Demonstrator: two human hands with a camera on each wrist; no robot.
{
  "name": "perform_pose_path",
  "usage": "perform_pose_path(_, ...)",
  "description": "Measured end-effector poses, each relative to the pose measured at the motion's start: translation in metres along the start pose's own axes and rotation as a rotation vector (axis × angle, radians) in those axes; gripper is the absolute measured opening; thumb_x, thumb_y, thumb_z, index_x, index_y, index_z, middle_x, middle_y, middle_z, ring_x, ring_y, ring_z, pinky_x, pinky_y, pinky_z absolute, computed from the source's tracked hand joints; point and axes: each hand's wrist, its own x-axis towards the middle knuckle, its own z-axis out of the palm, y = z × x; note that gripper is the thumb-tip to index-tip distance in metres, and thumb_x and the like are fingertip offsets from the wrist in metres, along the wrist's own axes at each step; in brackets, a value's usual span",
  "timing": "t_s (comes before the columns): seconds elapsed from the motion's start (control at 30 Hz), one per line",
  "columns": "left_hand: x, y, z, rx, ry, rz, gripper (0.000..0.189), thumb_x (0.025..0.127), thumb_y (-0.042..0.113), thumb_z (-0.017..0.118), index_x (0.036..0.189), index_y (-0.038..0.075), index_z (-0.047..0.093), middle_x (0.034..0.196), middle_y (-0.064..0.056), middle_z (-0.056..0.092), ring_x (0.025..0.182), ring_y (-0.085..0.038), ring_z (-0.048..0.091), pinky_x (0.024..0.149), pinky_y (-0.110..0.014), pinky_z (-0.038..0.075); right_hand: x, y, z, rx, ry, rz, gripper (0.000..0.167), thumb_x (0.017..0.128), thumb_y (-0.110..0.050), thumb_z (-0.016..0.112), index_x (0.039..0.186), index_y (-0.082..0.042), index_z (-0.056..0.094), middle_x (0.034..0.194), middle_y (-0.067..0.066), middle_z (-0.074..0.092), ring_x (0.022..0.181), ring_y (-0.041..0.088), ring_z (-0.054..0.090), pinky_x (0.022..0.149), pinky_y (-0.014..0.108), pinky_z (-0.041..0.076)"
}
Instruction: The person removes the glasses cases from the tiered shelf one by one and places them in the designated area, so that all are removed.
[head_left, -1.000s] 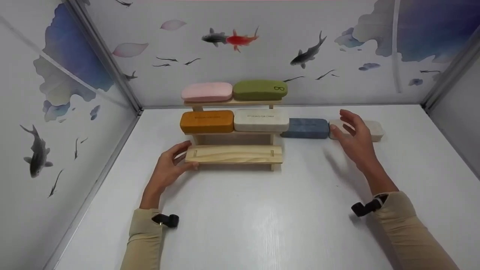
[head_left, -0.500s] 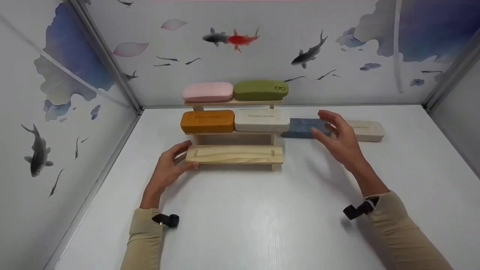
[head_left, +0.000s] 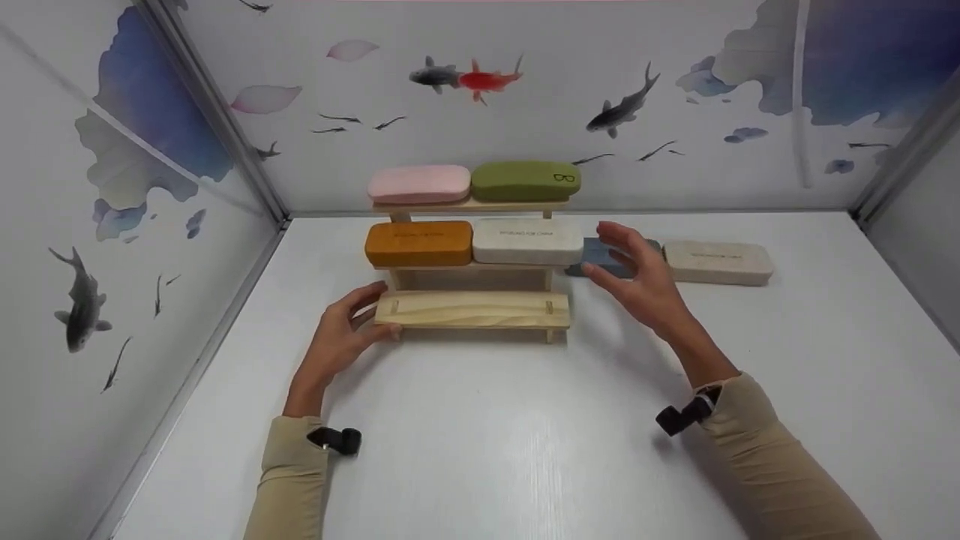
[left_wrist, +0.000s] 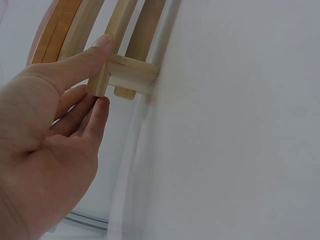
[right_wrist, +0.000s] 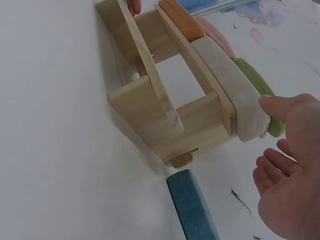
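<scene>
My left hand (head_left: 341,337) grips the left end of the lowest shelf of a three-tier wooden rack (head_left: 472,310). In the left wrist view its thumb lies on one edge of the board and fingertips touch the other side. My right hand (head_left: 651,291) is spread beside the right end of a white glasses case (head_left: 528,244) on the middle shelf; its thumb is at the case's end, and whether it touches I cannot tell. An orange case (head_left: 418,246) sits left of the white one. Partly behind the right hand lies a blue case (right_wrist: 192,205).
Pink (head_left: 420,184) and green glasses cases (head_left: 517,182) stand on the top shelf. A beige case (head_left: 718,264) lies on the white table (head_left: 480,442) right of the blue one. Printed wall panels (head_left: 525,135) enclose the back and sides.
My right hand has moved left, from the beige case past the blue one to the white case's right end. The left hand keeps its hold on the rack.
</scene>
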Motion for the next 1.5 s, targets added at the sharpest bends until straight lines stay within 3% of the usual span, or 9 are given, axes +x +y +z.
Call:
perform_pose_path(0.4,-0.002,0.001,-0.003,0.027,0.001,-0.015,0.084,0.089,0.012,0.091,0.162,0.009,0.049,0.166,-0.013,0.048,0.156,-0.03,0.046,0.122,-0.032,0.048,0.015,-0.004,0.027,0.057,-0.055,0.0,0.081,0.101,-0.029,0.081,0.167,-0.01,0.039,0.169,0.008,0.046,0.158,0.026,0.042,0.133,0.05,0.036)
perform_pose_path(0.9,0.0,-0.001,0.0,0.028,0.003,-0.002,0.083,0.089,0.01,0.091,0.161,0.007,0.05,0.166,-0.012,0.05,0.156,-0.029,0.047,0.122,-0.031,0.048,0.023,-0.003,0.043,0.014,0.025,0.083,0.089,0.098,-0.044,0.082,0.169,-0.013,0.037,0.167,0.009,0.048,0.157,0.027,0.044,0.131,0.05,0.039)
perform_pose_path(1.27,-0.002,0.0,0.002,0.023,0.007,-0.005,0.083,0.089,0.016,0.092,0.16,0.008,0.051,0.165,-0.009,0.05,0.155,-0.026,0.048,0.12,-0.023,0.047,0.022,0.001,0.044,0.02,0.082,0.03,0.078,0.096,-0.039,0.085,0.16,-0.013,0.05,0.152,0.008,0.061,0.145,0.025,0.056,0.126,0.05,0.044)
perform_pose_path(1.5,-0.001,0.0,0.001,0.014,0.004,0.0,0.084,0.088,0.012,0.092,0.161,0.006,0.049,0.166,-0.012,0.049,0.156,-0.029,0.047,0.121,-0.026,0.048,0.02,0.004,0.044,0.007,0.127,0.007,0.077,0.093,-0.04,0.088,0.157,-0.012,0.054,0.148,0.008,0.066,0.139,0.023,0.061,0.121,0.048,0.05)
